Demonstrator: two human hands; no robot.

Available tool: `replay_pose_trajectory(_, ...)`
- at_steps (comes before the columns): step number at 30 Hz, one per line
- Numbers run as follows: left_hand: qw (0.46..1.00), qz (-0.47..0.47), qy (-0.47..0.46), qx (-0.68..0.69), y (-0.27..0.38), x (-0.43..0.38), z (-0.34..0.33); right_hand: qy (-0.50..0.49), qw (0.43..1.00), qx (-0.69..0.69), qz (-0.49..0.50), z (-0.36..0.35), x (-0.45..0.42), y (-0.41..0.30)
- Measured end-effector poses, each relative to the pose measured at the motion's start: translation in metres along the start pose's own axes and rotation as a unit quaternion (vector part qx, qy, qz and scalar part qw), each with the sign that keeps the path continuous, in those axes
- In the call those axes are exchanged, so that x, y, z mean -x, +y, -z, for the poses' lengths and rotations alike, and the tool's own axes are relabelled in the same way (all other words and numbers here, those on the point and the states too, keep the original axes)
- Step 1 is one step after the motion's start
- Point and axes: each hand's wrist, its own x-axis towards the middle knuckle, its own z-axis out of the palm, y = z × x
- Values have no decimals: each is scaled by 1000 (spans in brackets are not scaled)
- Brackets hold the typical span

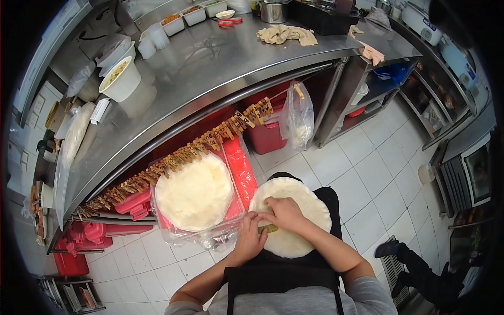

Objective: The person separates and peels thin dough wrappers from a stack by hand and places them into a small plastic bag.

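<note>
A large round of pale dough or flatbread [303,236] lies across my lap over a black apron. My right hand [285,212] rests on it with bent fingers. Beside it, my left hand [251,236] is at the round's left edge, its fingertips close to those of my right hand. A small yellow-green item [268,228] shows between my hands; whether fingers grip it or the round's edge, I cannot tell. To the left, another pale round [195,193] lies in a clear plastic container [173,237] lined with red and plastic film.
Wooden clothespins [212,138] hang on a line under the steel counter [197,75]. A plastic bag [298,118] hangs at its right end. On the counter stand a white tub [121,80], red scissors [230,22] and a cloth [287,34]. Another person's legs [421,267] are at lower right.
</note>
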Motion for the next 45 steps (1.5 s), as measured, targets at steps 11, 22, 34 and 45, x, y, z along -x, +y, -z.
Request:
replay_pose_trajectory(11,972,-5,-146,-185,-1,-4,2,191,971,-27,-138,55,29,62)
replay_pose_trajectory(22,961,-3,-196,-196,17,-24,5,78,949,37,-305,56,66,132)
replay_pose_trajectory(34,954,28,-227,-195,-19,-109,-55,22,994,27,-102,15,-27,108)
replay_pose_trajectory(45,951,50,-245,-185,-16,-113,-56,108,965,-7,-241,52,27,144)
